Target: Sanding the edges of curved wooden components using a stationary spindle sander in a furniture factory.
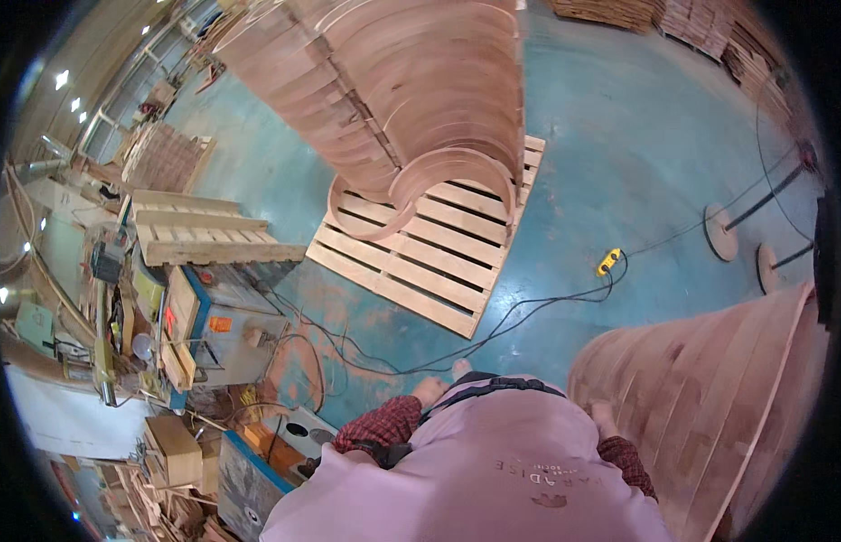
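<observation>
My left hand [429, 390] hangs at my waist beside the dark belt [506, 385]. Nothing shows in it, and its fingers are too small to read. Close to a big curved wooden stack [691, 388] on the right is my right hand [606, 421]; whether it touches the wood, and how its fingers lie, I cannot make out. Ahead of me, tall stacks of curved wooden rings [420, 90] stand on a slatted wooden pallet [411, 280]. A looped wooden band [452, 163] sits at their base.
Black cables [520, 327] cross the blue-green floor to a yellow power outlet block [609, 262]. On the left are a cluttered workbench [231, 312] and another pallet [204, 230]. Round-based stands [720, 232] rise at the right. Wood piles [610, 13] line the back.
</observation>
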The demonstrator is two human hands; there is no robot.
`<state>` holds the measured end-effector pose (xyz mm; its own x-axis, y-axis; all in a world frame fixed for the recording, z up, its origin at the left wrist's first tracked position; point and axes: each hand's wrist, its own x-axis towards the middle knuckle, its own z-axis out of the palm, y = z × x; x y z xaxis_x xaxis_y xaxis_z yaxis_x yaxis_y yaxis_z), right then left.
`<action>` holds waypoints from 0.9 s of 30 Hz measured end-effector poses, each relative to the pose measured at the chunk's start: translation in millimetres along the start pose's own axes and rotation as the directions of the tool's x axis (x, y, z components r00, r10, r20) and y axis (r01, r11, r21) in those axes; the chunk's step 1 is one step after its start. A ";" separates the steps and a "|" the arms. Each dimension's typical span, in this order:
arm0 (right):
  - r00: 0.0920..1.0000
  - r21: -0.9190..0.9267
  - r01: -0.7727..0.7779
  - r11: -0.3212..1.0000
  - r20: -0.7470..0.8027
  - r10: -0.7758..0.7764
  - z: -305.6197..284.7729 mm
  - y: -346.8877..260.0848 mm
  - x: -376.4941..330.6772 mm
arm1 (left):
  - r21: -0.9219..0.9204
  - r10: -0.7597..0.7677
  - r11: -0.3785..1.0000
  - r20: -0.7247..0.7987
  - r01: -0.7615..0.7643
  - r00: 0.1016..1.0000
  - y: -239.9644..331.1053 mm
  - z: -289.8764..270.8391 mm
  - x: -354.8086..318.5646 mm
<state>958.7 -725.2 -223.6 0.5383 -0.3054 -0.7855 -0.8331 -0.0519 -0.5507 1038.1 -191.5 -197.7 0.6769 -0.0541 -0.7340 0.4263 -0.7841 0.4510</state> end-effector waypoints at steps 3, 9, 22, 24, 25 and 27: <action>0.998 -0.193 0.046 0.980 -0.022 -0.051 31.7 -52.1 -9.8 | -0.046 -0.028 0.999 -0.002 0.028 1.000 -43.9 -17.6 14.5; 0.862 -0.596 0.501 0.627 0.279 -0.424 82.0 20.2 108.8 | 0.018 -0.017 1.000 0.008 0.017 1.000 -44.7 -79.2 18.5; 0.966 -0.395 0.009 0.919 0.242 0.095 201.7 -284.4 200.6 | -0.119 -0.126 0.984 0.049 0.131 0.991 -28.1 -62.9 37.2; 0.964 -0.485 0.050 0.873 0.253 0.086 229.5 -306.1 270.7 | -0.242 -0.296 0.918 0.107 0.314 0.949 -17.8 -41.8 36.0; 0.953 -0.529 0.170 0.831 0.302 -0.002 245.6 -323.4 291.7 | -0.282 -0.321 0.899 0.099 0.336 0.942 -14.4 -25.5 32.4; 0.934 -0.652 0.323 0.686 0.336 -0.120 284.0 -355.4 349.8 | -0.316 -0.402 0.855 0.098 0.411 0.911 -16.7 16.8 21.4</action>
<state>1479.2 -543.5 -382.9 0.6459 0.0404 -0.7623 -0.4805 -0.7545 -0.4471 1035.4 -190.0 -229.5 0.3866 0.2053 -0.8991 0.8323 -0.4975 0.2443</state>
